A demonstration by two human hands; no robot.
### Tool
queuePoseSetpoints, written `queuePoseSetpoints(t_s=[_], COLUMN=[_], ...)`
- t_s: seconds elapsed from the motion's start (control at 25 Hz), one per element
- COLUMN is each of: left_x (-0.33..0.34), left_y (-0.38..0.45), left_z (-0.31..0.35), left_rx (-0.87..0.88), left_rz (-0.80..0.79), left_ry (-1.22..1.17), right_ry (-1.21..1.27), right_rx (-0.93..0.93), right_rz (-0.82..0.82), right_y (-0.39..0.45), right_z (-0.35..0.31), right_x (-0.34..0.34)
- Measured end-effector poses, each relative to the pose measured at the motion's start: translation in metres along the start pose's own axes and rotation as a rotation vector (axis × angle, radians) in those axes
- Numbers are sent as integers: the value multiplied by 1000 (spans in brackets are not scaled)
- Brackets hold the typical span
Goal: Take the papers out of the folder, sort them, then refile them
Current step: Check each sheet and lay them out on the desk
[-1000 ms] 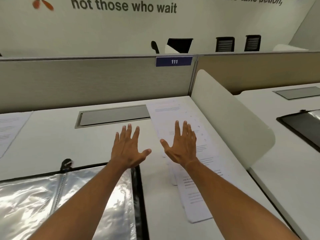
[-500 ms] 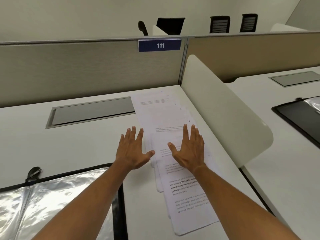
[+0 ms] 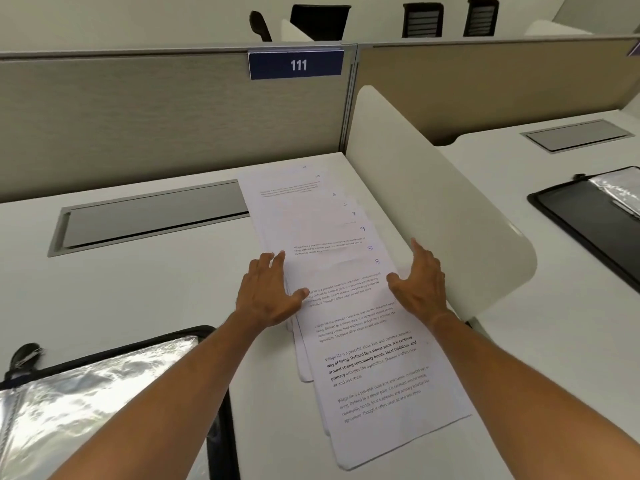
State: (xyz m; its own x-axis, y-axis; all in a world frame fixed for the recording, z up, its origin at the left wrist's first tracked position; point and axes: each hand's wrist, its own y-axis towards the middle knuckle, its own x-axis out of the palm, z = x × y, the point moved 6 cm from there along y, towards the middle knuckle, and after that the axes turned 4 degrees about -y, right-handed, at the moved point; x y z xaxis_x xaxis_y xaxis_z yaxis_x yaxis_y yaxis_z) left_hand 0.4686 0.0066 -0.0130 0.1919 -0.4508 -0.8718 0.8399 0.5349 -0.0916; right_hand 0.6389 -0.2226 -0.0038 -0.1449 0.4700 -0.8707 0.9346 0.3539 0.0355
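Papers: the papers (image 3: 349,306) lay in a long, spread-out row on the white counter (image 3: 138,299), going from the middle of the frame down to the lower right. Each sheet had printed words, and small handwritten numbers showed at the right corners.
Left hand: the left hand (image 3: 268,292) lay flat at the left edge of the row, fingers (image 3: 273,263) straight and loose, thumb on the sheets. It gripped nothing.
Right hand: the right hand (image 3: 420,285) stood at the right edge of the row, fingers straight and relaxed, thumb out toward the sheets. It gripped nothing too.
Folder: the folder (image 3: 104,403) lay open at the lower left of the frame, with shiny clear sleeves and a black rim, apart from the row.
Divider: a white rounded divider (image 3: 433,202) stood just right of the row.
Sign: a blue sign (image 3: 296,65) saying 111 hung on the wall panel at the top middle.
Other folder: another black folder (image 3: 588,220) lay at the right edge of the frame.
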Motion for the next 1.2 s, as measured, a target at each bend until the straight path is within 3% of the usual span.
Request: queuePoseSetpoints(t_s=[0.2, 0.52, 0.76, 1.04, 1.2], left_x=[5, 14, 8, -34, -63], left_y=[23, 50, 56, 56, 50], left_z=[5, -7, -6, 6, 21], left_rx=[-10, -80, -92, -45, -67], left_rz=[39, 47, 109, 216, 266], left_ry=[-156, -199, -238, -385, -651], right_ry=[254, 318, 500, 871, 978], right_rx=[149, 282, 193, 25, -72], right_rz=[-39, -21, 56, -17, -26], right_y=[37, 64, 63, 78, 87], right_z=[-7, -9, -7, -39, -72], right_x=[13, 21, 13, -26, -63])
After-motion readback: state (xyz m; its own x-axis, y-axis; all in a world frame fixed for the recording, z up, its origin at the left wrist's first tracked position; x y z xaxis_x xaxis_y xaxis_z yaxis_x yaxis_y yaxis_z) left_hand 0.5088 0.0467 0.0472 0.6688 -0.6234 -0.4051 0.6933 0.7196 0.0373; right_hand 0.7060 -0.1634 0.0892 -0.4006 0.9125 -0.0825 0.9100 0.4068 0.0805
